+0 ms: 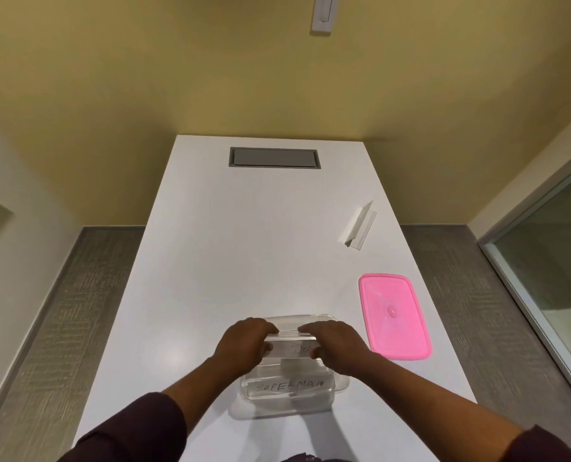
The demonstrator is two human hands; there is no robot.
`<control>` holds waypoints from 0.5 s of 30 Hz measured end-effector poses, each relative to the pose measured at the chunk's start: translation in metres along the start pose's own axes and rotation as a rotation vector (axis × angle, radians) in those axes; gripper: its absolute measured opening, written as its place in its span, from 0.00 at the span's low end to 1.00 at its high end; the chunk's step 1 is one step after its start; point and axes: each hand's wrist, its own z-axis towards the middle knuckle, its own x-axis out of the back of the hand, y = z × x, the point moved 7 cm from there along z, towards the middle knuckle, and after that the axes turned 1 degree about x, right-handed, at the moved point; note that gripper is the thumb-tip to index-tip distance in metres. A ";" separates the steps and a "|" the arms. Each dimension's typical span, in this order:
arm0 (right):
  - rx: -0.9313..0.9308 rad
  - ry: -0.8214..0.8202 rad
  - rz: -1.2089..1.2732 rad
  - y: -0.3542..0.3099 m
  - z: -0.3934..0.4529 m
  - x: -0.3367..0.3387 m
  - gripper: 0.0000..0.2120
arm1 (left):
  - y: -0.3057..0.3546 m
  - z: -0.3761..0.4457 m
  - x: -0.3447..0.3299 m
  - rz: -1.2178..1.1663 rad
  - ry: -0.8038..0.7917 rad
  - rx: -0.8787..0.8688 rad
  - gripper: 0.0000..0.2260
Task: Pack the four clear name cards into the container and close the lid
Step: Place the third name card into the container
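Dark sleeves (134, 425) nearest; left hand (240, 345) and right hand (337, 348) pinch clear acrylic name card (292, 349) over clear rectangular plastic container (339, 383). Lower flat; pink lid (395, 315) at 2 o'clock.

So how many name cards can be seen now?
3: one held by both hands over the container, one inside it, one far right. More may be hidden.

table (244, 245) bare left and far, pink lid (395, 316) just right of container (340, 383), name card (359, 226) far right
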 end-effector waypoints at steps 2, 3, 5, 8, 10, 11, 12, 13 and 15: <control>0.001 0.021 -0.057 -0.005 0.001 -0.008 0.26 | -0.005 -0.002 -0.011 0.027 -0.008 0.041 0.17; 0.003 0.034 -0.083 -0.008 0.003 -0.011 0.25 | -0.008 -0.003 -0.016 0.045 -0.009 0.063 0.17; 0.009 0.048 -0.129 -0.014 0.007 -0.018 0.22 | -0.015 -0.005 -0.022 0.062 0.000 0.103 0.17; 0.001 0.034 -0.156 -0.016 0.012 -0.029 0.20 | -0.018 -0.004 -0.028 0.101 0.030 0.108 0.14; -0.008 0.031 -0.162 -0.012 0.015 -0.036 0.18 | -0.016 -0.003 -0.031 0.175 0.049 0.100 0.12; -0.007 0.032 -0.164 -0.011 0.016 -0.039 0.18 | -0.014 -0.002 -0.033 0.208 0.055 0.095 0.11; -0.001 0.031 -0.168 -0.010 0.018 -0.043 0.18 | -0.012 -0.002 -0.036 0.232 0.060 0.098 0.11; 0.005 0.029 -0.174 -0.010 0.021 -0.046 0.19 | -0.012 -0.002 -0.039 0.250 0.068 0.108 0.11; 0.011 0.026 -0.182 -0.011 0.026 -0.052 0.18 | -0.015 -0.001 -0.043 0.282 0.078 0.145 0.12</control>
